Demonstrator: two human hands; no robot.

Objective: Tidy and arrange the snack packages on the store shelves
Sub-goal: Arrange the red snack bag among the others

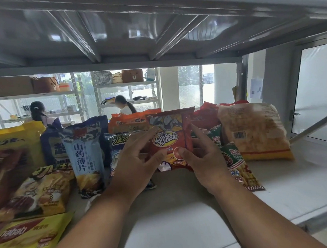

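Both my hands hold a red snack bag [169, 135] upright at the middle of the shelf [289, 189]. My left hand [136, 163] grips its lower left edge, thumb on the front. My right hand [203, 157] pinches its right side, thumb on the bag's lower front. Behind it stands an orange bag [128, 122]. A blue bag [116, 146] is partly hidden by my left hand. A light-blue chip bag [84, 157] stands to the left. Green-and-red shrimp-stick bags [237, 163] lean right of my right hand, beside a large pale bag [255, 131].
Yellow packages [13, 152] and a Nabati pack [28, 237] crowd the left end of the shelf. The shelf above [153, 28] hangs low overhead. A metal upright [241, 80] stands at the back right. Two people work at far shelves [37, 112].
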